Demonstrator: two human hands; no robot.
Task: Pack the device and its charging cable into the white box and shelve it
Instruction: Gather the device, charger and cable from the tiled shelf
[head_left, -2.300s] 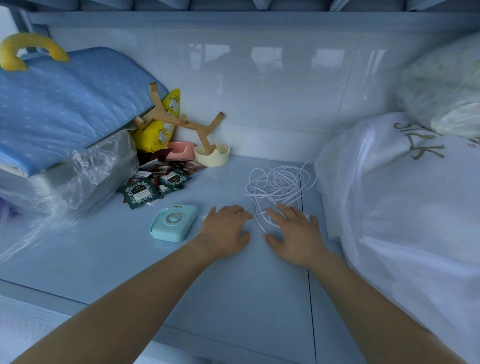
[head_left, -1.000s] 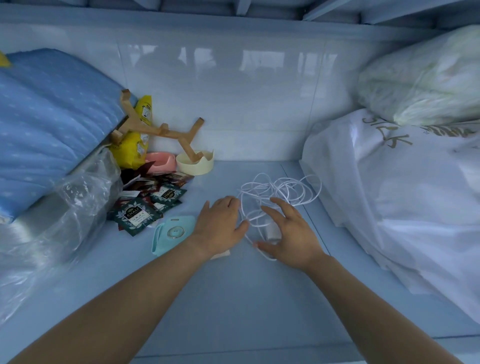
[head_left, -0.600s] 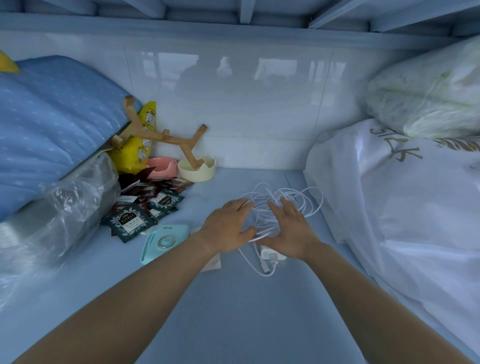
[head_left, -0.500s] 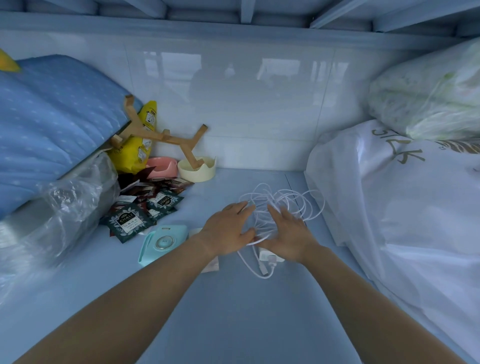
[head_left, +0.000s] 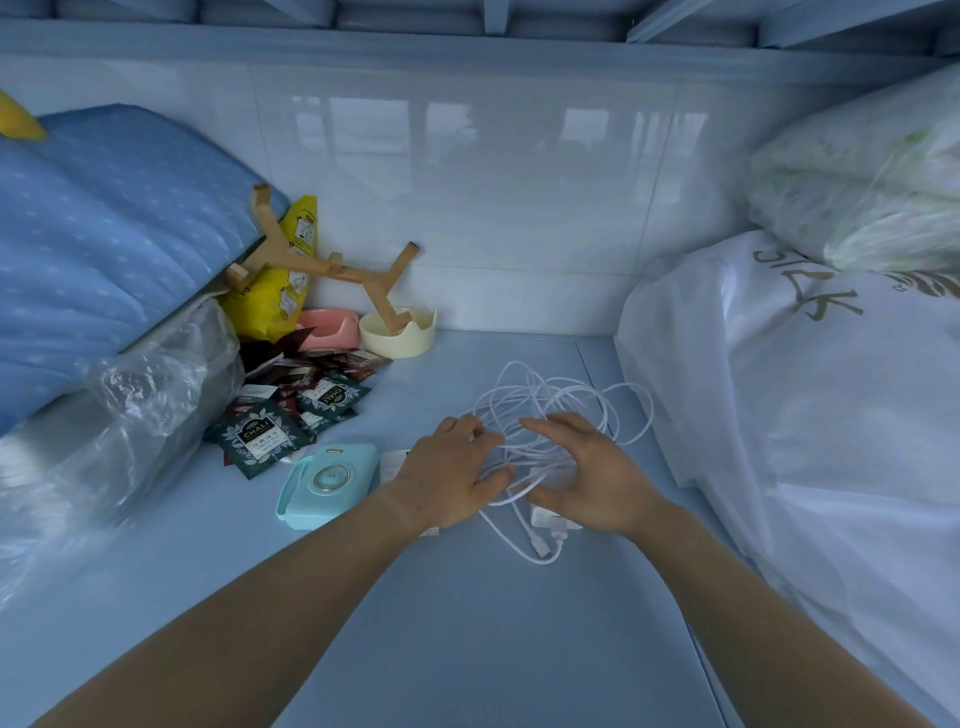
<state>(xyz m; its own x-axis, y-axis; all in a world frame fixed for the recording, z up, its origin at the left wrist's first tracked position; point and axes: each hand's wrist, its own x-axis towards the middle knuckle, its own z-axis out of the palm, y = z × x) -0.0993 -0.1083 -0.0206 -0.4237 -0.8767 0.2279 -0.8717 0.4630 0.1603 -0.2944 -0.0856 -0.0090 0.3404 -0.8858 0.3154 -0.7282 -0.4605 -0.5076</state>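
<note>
the biggest things crowd the sides: a large white bag (head_left: 810, 415) printed with lettering fills the right, a clear-wrapped bundle (head_left: 857, 171) sits on top of it, and a blue quilted pad (head_left: 114, 223) rests on plastic-covered goods at the left, probably pushed outward to leave the middle free for working. between them runs the pale blue shelf (head_left: 467, 649), backed by glossy white tile with another shelf's underside overhead (a storage nook, by the look of it). both arms reach in. the left hand (head_left: 447, 478) lies fingers spread on the near loops of the white charging cable (head_left: 561, 400), and the right hand (head_left: 592, 473) is cupped loosely over the same tangle, neither closed tight, likely herding the loops into one bundle. the cable's plug end (head_left: 550, 525) trails toward the viewer. the teal device (head_left: 330, 483) lies flat just left of the left wrist, untouched. tea sachets (head_left: 291, 415) lie scattered behind it. no white box is clearly in sight.
</note>
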